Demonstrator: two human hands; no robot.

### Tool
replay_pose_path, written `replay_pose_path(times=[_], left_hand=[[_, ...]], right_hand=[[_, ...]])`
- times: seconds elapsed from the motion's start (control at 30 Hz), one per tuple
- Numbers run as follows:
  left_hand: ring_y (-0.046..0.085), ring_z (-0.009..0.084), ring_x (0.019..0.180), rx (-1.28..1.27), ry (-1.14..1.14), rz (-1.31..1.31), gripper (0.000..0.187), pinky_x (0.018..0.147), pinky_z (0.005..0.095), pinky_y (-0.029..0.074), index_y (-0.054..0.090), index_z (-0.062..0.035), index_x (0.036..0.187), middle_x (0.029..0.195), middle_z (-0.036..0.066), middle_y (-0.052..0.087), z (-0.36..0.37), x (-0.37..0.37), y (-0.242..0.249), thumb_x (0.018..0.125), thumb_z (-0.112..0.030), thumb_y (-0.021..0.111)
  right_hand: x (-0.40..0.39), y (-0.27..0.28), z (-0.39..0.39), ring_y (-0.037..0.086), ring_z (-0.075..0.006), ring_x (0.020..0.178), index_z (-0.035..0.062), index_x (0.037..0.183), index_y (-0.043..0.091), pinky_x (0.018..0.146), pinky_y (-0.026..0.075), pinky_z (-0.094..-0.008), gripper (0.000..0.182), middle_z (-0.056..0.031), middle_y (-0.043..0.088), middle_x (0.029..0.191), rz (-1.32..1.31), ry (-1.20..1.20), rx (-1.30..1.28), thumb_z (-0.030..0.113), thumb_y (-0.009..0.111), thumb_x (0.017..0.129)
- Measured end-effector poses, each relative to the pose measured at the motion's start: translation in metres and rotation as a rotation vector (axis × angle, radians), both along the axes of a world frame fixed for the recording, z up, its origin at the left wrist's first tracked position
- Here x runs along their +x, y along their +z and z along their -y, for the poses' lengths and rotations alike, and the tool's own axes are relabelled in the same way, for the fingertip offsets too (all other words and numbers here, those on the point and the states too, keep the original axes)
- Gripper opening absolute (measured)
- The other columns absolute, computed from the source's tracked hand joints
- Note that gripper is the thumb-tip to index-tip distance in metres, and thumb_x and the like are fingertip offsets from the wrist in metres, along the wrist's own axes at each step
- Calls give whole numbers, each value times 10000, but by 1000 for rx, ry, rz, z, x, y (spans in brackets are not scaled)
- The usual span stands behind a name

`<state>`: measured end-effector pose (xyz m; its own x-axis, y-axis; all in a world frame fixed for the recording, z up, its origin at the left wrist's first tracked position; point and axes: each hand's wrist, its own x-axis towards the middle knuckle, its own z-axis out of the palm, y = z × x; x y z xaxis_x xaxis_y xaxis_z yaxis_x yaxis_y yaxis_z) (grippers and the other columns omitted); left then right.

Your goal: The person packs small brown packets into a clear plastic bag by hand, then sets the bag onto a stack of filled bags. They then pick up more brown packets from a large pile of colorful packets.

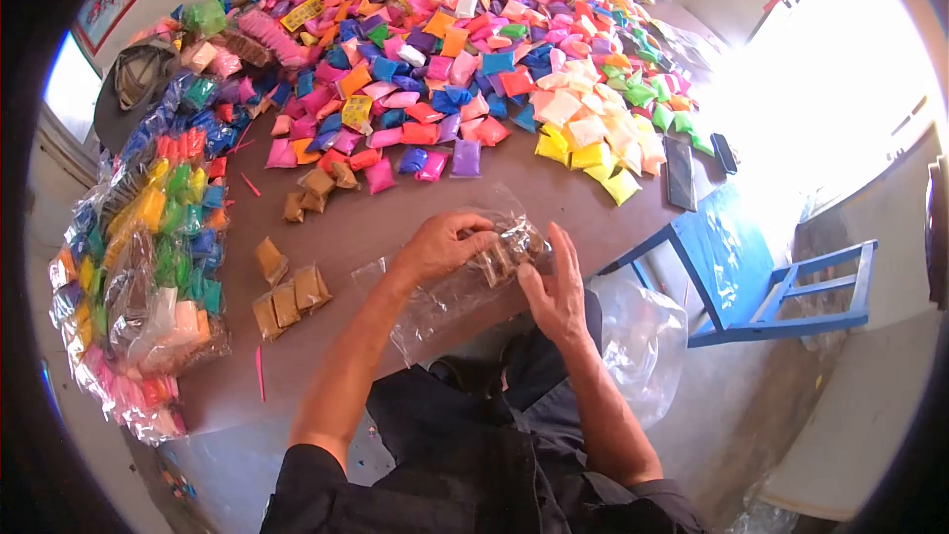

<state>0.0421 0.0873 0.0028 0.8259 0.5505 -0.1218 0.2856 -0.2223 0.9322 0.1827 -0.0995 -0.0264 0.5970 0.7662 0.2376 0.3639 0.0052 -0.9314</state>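
Observation:
A long clear plastic bag lies across the brown table in front of me, its far end holding several small brown packets. My left hand comes over the bag from the left, its thumb and fingers closed on the plastic beside the packets. At the right end of the bag is my right hand, with fingers stretched out and thumb apart, touching or very near the packets. To the left lie a row of brown packets and a single brown packet. More brown packets sit farther back.
A large heap of colourful packets covers the back of the table. Filled clear bags line the left edge. A phone lies at the right, near a blue chair. A pink stick lies near the front.

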Motion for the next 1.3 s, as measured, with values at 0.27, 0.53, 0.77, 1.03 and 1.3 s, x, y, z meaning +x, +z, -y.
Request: replay_pose_path(times=[0.27,0.53,0.77,1.03,1.3], left_hand=[[698,118,885,-136,65,9,339,790,302,584,734,-4,1211,998,58,753,23,14,7,963,-230,778],[679,102,873,-235,37,-56,358,784,281,567,715,-16,1233,956,18,719,10,1,-4,934,-188,806],[673,99,793,-45,79,49,258,701,282,557,726,16,1116,932,58,740,20,9,-13,941,-165,780],[689,111,817,-232,78,89,294,736,291,578,718,7,1178,953,45,731,21,2,-11,935,-139,796],[719,134,856,-205,158,109,344,732,302,591,670,30,1245,1087,70,717,24,-25,5,962,-140,767]], right_hand=[[4,-6,5,528,-315,1409,-32,1538,463,1015,587,-365,681,-226,384,1614,-49,136,30,106,734,929],[9,-11,5,544,-285,1391,-13,1526,492,980,600,-341,696,-198,408,1607,-101,128,3,129,794,915],[13,-2,9,538,-301,1401,27,1528,497,1042,584,-390,827,-194,378,1624,-54,179,-52,237,893,833],[10,-4,7,548,-245,1380,4,1523,507,993,598,-345,848,-157,399,1621,-37,151,-60,158,926,802],[7,-5,5,591,-296,1333,43,1488,547,980,597,-367,843,-186,445,1582,-18,103,-49,179,947,758]])
